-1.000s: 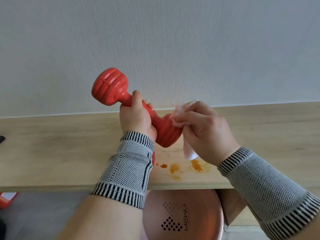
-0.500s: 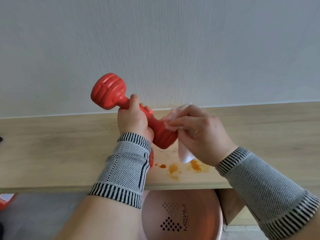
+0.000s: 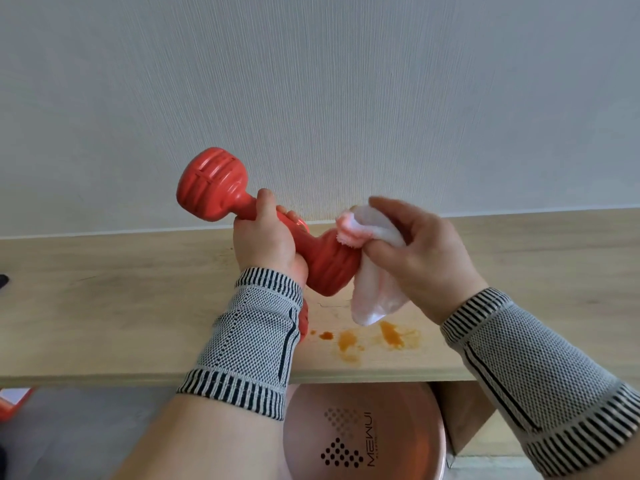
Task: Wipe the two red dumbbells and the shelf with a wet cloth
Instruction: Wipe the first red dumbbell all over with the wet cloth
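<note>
My left hand (image 3: 265,239) grips the handle of a red dumbbell (image 3: 211,183) and holds it tilted above the wooden shelf (image 3: 104,306). My right hand (image 3: 420,258) pinches a white cloth (image 3: 375,292) against the dumbbell's near head. A sliver of a second red dumbbell (image 3: 304,320) shows on the shelf, mostly hidden behind my left wrist sleeve. Orange stains (image 3: 367,337) lie on the shelf under my hands.
A pale wall rises straight behind the shelf. Below the shelf's front edge stands a pink basin (image 3: 363,438) with printed lettering. A red item (image 3: 15,401) lies on the floor at the far left. A dark object (image 3: 3,281) pokes in at the left edge.
The dumbbell has tilted flatter, its far head lower. My right hand has shifted the cloth around the near head, with more cloth now hanging below.
</note>
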Motion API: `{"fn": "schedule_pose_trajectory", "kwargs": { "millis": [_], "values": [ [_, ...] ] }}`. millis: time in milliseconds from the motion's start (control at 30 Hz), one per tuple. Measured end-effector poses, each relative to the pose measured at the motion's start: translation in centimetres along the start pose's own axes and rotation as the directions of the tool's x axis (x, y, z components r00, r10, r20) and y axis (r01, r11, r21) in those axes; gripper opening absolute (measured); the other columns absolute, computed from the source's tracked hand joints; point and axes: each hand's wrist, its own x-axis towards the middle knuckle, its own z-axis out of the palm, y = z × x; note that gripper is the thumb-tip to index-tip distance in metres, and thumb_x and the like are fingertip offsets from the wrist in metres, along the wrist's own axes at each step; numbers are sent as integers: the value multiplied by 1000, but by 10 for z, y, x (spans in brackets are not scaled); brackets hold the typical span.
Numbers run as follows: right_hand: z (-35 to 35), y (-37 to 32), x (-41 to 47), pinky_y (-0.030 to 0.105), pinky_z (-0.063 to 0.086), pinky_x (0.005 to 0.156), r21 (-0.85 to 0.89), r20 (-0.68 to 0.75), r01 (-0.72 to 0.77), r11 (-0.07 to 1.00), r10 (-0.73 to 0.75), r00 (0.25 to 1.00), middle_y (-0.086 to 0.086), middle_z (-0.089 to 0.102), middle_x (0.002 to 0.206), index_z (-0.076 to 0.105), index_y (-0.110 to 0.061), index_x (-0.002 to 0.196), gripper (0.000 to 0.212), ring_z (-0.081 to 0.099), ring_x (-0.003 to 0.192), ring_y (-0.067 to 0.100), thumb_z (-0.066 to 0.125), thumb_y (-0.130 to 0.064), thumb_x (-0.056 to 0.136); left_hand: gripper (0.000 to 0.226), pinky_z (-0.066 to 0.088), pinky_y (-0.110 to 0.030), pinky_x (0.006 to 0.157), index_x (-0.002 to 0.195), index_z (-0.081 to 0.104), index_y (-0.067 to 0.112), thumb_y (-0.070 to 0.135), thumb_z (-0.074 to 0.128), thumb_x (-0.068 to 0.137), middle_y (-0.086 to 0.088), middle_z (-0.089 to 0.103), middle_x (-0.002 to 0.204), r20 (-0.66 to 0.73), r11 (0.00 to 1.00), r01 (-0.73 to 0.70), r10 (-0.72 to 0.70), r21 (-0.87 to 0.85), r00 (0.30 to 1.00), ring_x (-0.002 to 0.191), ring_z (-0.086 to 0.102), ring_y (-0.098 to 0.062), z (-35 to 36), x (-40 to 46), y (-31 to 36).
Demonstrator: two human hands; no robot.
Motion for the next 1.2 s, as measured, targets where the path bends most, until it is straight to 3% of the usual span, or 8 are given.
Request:
{"fn": "schedule_pose_trajectory", "kwargs": {
  "millis": [167, 300, 400, 467, 667, 833, 967, 1200],
  "values": [
    [5, -1, -2, 40, 54, 88, 39, 89, -43, 998, 39, 995, -6, 69, 101, 71, -27, 91, 25, 66, 98, 11, 81, -37, 71, 17, 49, -33, 65, 92, 52, 7, 23, 58, 96, -1, 51, 66, 16, 999, 18, -18, -33, 1000, 55, 53, -14, 1, 0, -3],
    [-2, -4, 2, 15, 51, 67, 141, -107, -9, 990, 24, 994, -8, 71, 85, 66, -18, 87, 13, 66, 77, -3, 75, -23, 80, 16, 49, -35, 68, 93, 52, 7, 22, 58, 96, -1, 51, 67, 17, 998, 33, -32, -58, 999, 54, 53, -14, 0, 2, -3],
    [0, 2, 2, 15, 49, 76, -139, -130, 147, 979, -165, 978, -9, 64, 103, 63, -35, 95, 20, 62, 91, 0, 63, -16, 89, 15, 48, -34, 66, 93, 52, 8, 21, 58, 96, 0, 51, 66, 16, 996, 44, -42, -83, 999, 52, 52, -13, 1, 3, -1],
    [8, 10, 0, 12, 46, 78, -335, -58, 301, 893, -338, 939, -3, 58, 104, 69, -28, 96, 17, 57, 90, 2, 63, -14, 88, 15, 47, -33, 67, 91, 52, 9, 22, 58, 97, 0, 50, 66, 22, 996, 46, -44, -79, 999, 53, 52, -13, 1, 3, -1],
    [18, 19, -7, 11, 39, 80, -472, 96, 525, 709, -551, 829, -1, 52, 95, 74, -18, 93, 15, 56, 86, 16, 61, -24, 88, 17, 50, -28, 59, 96, 51, 9, 24, 58, 97, 0, 49, 67, 7, 999, 25, -25, -38, 1000, 50, 52, -11, 0, 5, -2],
    [17, 20, -1, 4, 36, 77, -473, -4, 444, 761, -506, 863, -8, 49, 95, 73, -17, 87, 5, 58, 83, 17, 69, -16, 85, 18, 51, -34, 70, 96, 54, 8, 25, 60, 95, 0, 52, 68, 37, 1000, -1, 2, -28, 999, 60, 54, -14, -1, 5, -5],
    [21, 16, -6, 9, 40, 77, -441, 48, 488, 753, -523, 851, -4, 53, 91, 73, -16, 83, 15, 56, 81, 13, 68, -30, 84, 16, 49, -33, 66, 93, 53, 9, 24, 59, 96, 0, 51, 67, 46, 999, -11, 12, -32, 999, 56, 53, -13, 0, 7, -5],
    [10, 18, 4, 4, 41, 70, -344, -110, 299, 890, -354, 929, -10, 55, 88, 73, -20, 80, 5, 56, 73, 0, 75, -24, 81, 14, 47, -35, 70, 90, 54, 11, 23, 59, 95, 2, 52, 66, 70, 999, -28, 31, -35, 997, 59, 53, -14, 7, -1, -10]
  ]
}}
